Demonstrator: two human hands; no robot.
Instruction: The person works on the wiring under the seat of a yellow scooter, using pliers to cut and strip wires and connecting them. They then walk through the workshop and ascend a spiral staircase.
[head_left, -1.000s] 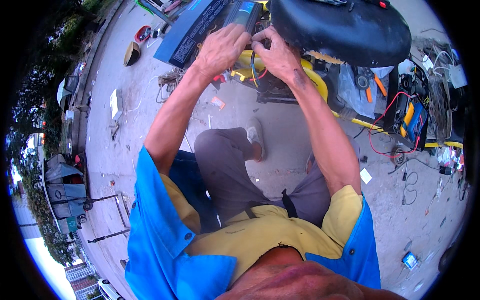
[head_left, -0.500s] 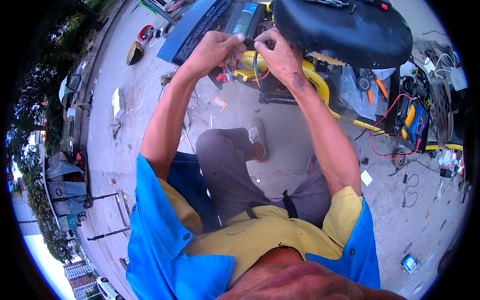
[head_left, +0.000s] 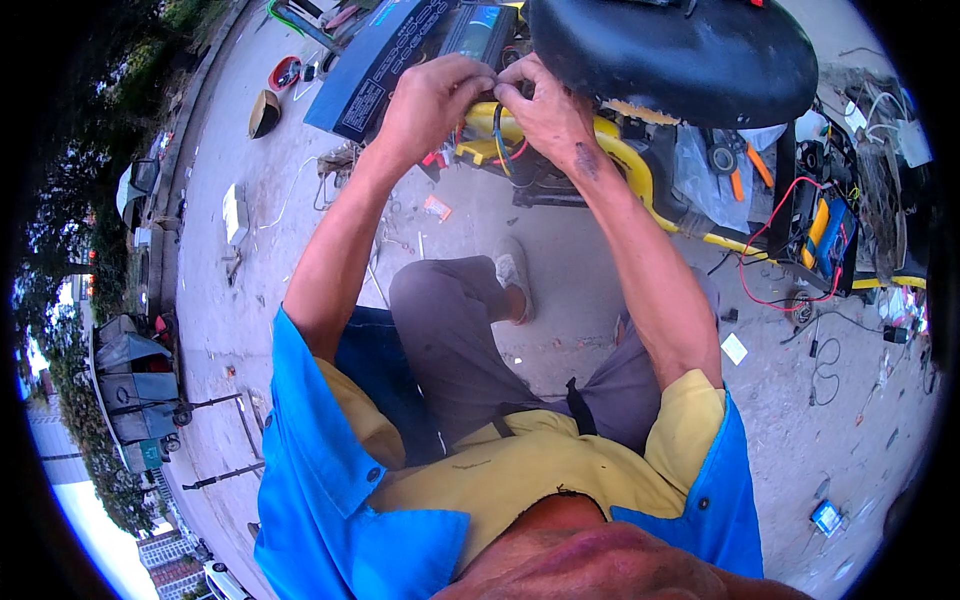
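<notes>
My left hand [head_left: 432, 105] and my right hand [head_left: 548, 112] meet fingertip to fingertip above a yellow tubular frame [head_left: 632, 160]. The fingers of each are closed in a pinch. Whatever lies between them is too small or hidden to make out. Loose wires [head_left: 499, 140], blue, dark and red, hang just below the fingertips. More red connectors [head_left: 436, 158] show under my left hand. Beyond the hands sits a dark box-shaped unit [head_left: 480, 36] with a teal label. A large blue-black carton [head_left: 375, 75] stands beside my left hand, and a black saddle [head_left: 680, 60] overhangs my right.
On the right, orange-handled pliers [head_left: 760, 165] and a yellow-and-blue meter [head_left: 822, 240] with a red lead rest on the vehicle. A white box [head_left: 235, 214] and an upturned helmet-like bowl [head_left: 264, 114] lie on the ground at left. Small litter and cables dot the concrete.
Both hands have drawn together until their fingertips meet, the right shifting slightly left. The whole view has moved a little, so the saddle and carton appear farther left.
</notes>
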